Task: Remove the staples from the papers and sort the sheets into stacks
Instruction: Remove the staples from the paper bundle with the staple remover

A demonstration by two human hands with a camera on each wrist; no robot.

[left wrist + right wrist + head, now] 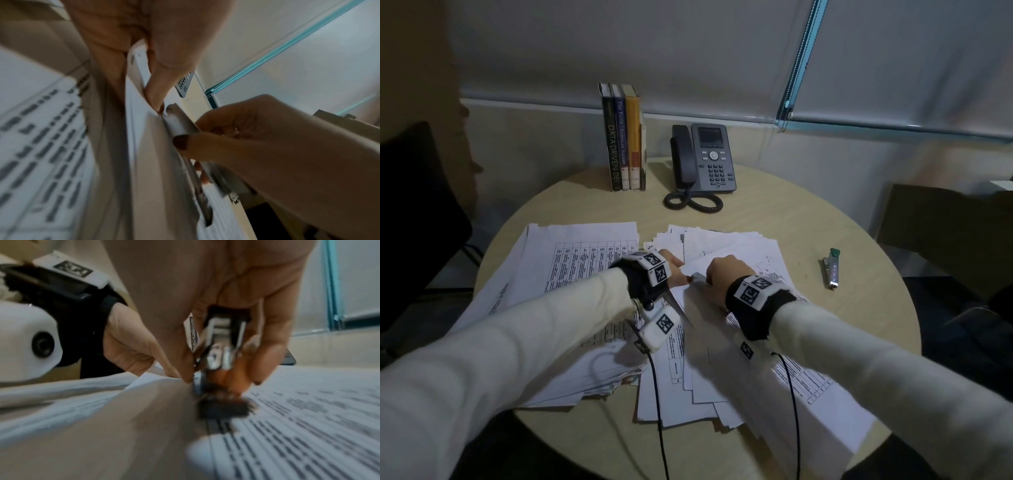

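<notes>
Printed sheets cover the round table point(859, 308): a left stack point(571, 253), and a loose pile point(739, 243) at the centre and right. My left hand point(674, 265) pinches the corner of a stapled set of papers point(148, 154) between thumb and fingertips point(154, 99). My right hand point(726, 274) grips a metal staple remover point(702, 278), whose tip point(170, 112) meets that corner right beside my left fingertips. In the right wrist view the staple remover point(222, 340) sits between thumb and fingers, pointing down at the papers point(144, 418). The staple itself cannot be made out.
A second stapler-like tool point(832, 269) lies on bare table to the right. Three upright books point(625, 137) and a desk phone point(705, 157) with a coiled cord stand at the back. A dark chair point(414, 205) is at the left edge.
</notes>
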